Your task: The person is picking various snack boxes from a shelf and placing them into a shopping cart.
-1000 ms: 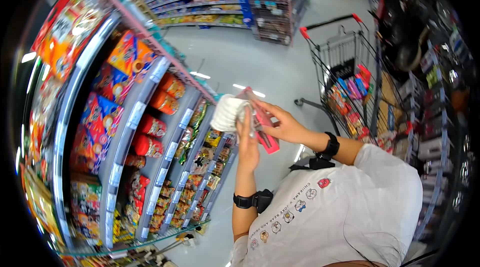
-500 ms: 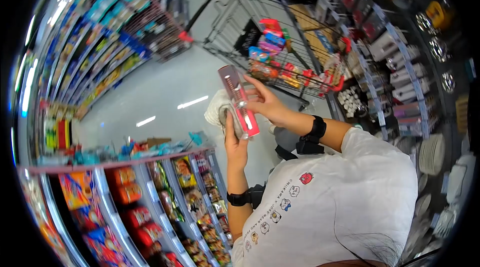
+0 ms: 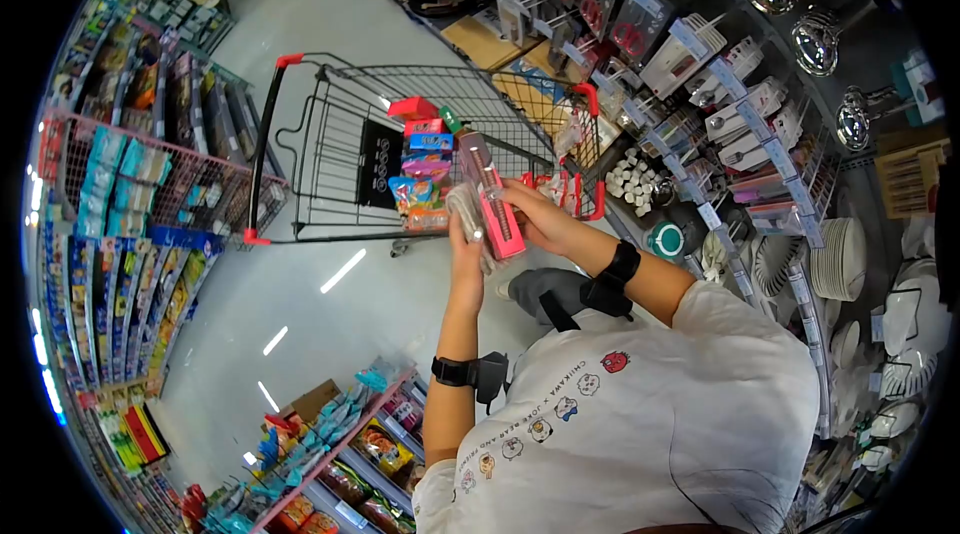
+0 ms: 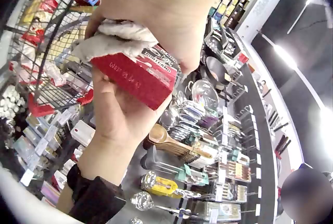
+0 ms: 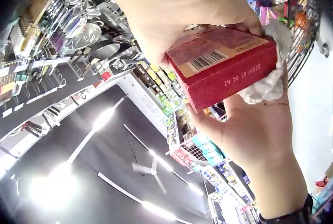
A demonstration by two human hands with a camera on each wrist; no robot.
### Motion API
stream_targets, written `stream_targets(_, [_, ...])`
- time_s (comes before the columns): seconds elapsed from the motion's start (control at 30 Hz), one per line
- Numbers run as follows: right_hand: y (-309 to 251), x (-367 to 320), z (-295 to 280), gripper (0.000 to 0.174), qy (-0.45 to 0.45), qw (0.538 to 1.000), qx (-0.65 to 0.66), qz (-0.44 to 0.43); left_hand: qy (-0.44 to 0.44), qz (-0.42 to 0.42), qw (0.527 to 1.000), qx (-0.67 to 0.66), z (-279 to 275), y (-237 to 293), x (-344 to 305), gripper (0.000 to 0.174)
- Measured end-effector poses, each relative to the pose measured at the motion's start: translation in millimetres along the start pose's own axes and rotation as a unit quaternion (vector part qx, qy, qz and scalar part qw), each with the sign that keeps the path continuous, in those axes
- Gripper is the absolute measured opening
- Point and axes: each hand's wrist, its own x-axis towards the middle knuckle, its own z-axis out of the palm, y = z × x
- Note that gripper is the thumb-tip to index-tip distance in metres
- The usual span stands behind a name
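Note:
In the head view, my left hand point(image 3: 465, 264) grips a white knitted cloth bundle point(image 3: 461, 202), which lies against the left side of a slim pink-red box point(image 3: 500, 219). My right hand point(image 3: 540, 216) holds that box from its other side. Both wrist views show the box end-on: a red end with a printed date faces the left wrist camera, and a barcode side shows to the right one. The left thumb touches the box point(image 5: 231, 81) from below, with the white cloth point(image 5: 265, 91) tucked behind it.
A wire shopping cart point(image 3: 378, 169) with red-tipped handle stands just beyond the hands, colourful snack packs point(image 3: 425, 164) inside. To the right rise racks of kitchenware, with ladles point(image 3: 815, 42) and a stack of plates point(image 3: 838, 259). A snack shelf point(image 3: 380, 446) is at lower left.
The head view has swung from the snack shelf towards the cart and kitchenware. Box and cloth now overlap the cart in view, and less of the cloth shows beside the box.

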Motion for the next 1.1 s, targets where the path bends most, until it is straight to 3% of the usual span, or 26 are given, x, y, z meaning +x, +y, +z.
stream_targets(0.13, [-29.9,4.0,9.2,0.052,0.032,0.998,-0.053,-0.031,0.044,-0.010,0.988,0.150,-0.7,2.9,34.8,0.061])
stream_targets(0.23, [-31.3,17.8,1.2,0.059,-0.036,0.991,-0.106,-0.078,0.108,-0.071,0.990,0.056,5.1,21.0,38.6,0.059])
stream_targets(0.27, [-29.7,22.2,5.0,0.064,-0.035,0.989,-0.087,-0.117,0.120,-0.033,0.988,0.088,14.6,29.6,41.6,0.056])
stream_targets(0.37, [-45.3,11.3,24.7,0.061,-0.069,0.986,-0.107,-0.107,0.071,-0.024,0.997,-0.037,7.8,35.5,44.2,0.056])
stream_targets(0.4, [-44.3,14.6,26.4,0.063,-0.081,0.982,-0.125,-0.116,0.060,0.014,0.996,-0.071,10.5,38.6,42.1,0.054])
stream_targets(0.5, [-44.5,16.2,37.7,0.063,-0.101,0.933,-0.291,-0.188,0.041,0.048,0.997,-0.045,13.8,58.7,29.3,0.054])
stream_targets(0.53, [-40.5,19.4,39.3,0.061,-0.118,0.924,-0.310,-0.190,0.077,0.082,0.993,-0.020,13.4,59.7,26.9,0.055])
stream_targets(0.63, [-44.0,12.6,61.5,0.058,-0.151,0.898,-0.357,-0.210,0.098,0.054,0.982,-0.151,2.3,82.7,2.2,0.054])
stream_targets(0.77, [-41.4,-2.4,99.8,0.047,-0.222,0.814,-0.478,-0.243,0.145,0.059,0.919,-0.361,-5.8,113.0,-48.3,0.055])
stream_targets(0.9, [6.0,-8.6,136.0,0.038,-0.326,0.778,-0.454,-0.288,0.158,0.117,0.838,-0.509,-16.9,115.0,-118.9,0.062])
stream_targets(1.1, [73.7,-66.2,196.3,0.029,-0.469,0.703,-0.492,-0.208,0.261,0.255,0.750,-0.552,0.6,98.5,-243.0,0.054])
